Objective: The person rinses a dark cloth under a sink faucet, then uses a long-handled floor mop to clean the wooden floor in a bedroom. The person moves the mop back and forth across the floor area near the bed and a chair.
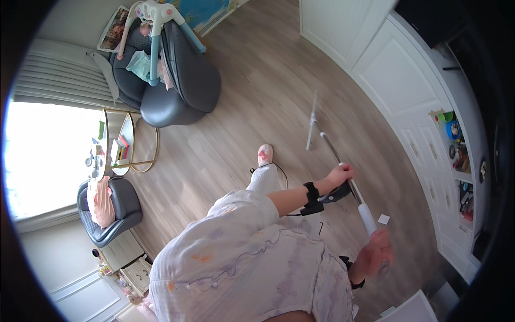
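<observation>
A metal pole [330, 147] with a white grip runs slantwise over the wood floor in front of me. My left hand [340, 175] is closed around its metal shaft, near the middle. At the lower end, my right hand [377, 251], blurred, is wrapped about the end of the white grip [367, 219]. Beyond the pole's white tip lies or stands a thin, pale bar [312, 120] with a fitting at its middle; a gap seems to part it from the tip. Dark bands sit on both wrists, and a dark device hangs by the left one.
White cabinets [402, 72] with open shelves line the right. Grey armchairs [197, 76] and a gold-framed shelf stand [155, 149] are at the left. A small white square [383, 219] lies on the floor. A black cable [286, 175] loops by my foot. A white-rimmed object is at lower right.
</observation>
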Motion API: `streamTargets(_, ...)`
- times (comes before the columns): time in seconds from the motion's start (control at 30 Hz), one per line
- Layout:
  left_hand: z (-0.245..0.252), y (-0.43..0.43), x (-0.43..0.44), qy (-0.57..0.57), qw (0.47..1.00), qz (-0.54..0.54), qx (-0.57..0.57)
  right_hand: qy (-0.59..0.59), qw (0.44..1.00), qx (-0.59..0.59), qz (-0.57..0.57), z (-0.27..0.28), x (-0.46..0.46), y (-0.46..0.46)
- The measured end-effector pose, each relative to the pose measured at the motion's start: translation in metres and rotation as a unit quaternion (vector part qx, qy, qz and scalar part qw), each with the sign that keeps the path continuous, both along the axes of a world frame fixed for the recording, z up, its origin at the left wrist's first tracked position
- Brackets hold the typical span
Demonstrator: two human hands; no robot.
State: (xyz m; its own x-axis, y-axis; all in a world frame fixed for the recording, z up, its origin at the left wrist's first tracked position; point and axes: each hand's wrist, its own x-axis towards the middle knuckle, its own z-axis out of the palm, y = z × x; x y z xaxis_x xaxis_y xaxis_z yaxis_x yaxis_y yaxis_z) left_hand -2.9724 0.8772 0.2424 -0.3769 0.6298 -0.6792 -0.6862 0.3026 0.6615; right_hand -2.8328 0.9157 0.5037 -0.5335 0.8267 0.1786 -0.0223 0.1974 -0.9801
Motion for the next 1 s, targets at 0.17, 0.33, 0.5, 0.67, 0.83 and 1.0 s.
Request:
streamTargets(0.17, 0.005, -0.088, -0.175, 0.074, 0.990, 0.040, -0.117, 0.159, 0.976, -0.061, 0.137, -0.023, -0.164, -0.035)
streamTargets(0.33, -0.004, -0.182, -0.319, 0.040, 0.982, 0.164, -0.088, 0.192, 0.938, -0.153, 0.246, -0.066, -0.298, -0.076)
streamTargets(0.5, -0.045, -0.252, -0.401, 0.054, 0.968, 0.199, -0.144, 0.079, 0.910, -0.197, 0.357, -0.115, -0.371, -0.118)
streamTargets(0.67, -0.097, -0.273, -0.399, 0.065, 0.977, 0.119, -0.165, 0.030, 0.923, -0.176, 0.341, -0.147, -0.353, -0.126)
streamTargets(0.83, -0.127, -0.189, -0.317, 0.161, 0.962, -0.043, -0.214, -0.027, 0.964, -0.190, 0.185, -0.144, -0.257, -0.077)
streamTargets(1.0, -0.112, -0.071, -0.187, 0.190, 0.947, -0.194, -0.168, -0.080, 0.981, -0.177, -0.004, -0.097, -0.142, -0.046)
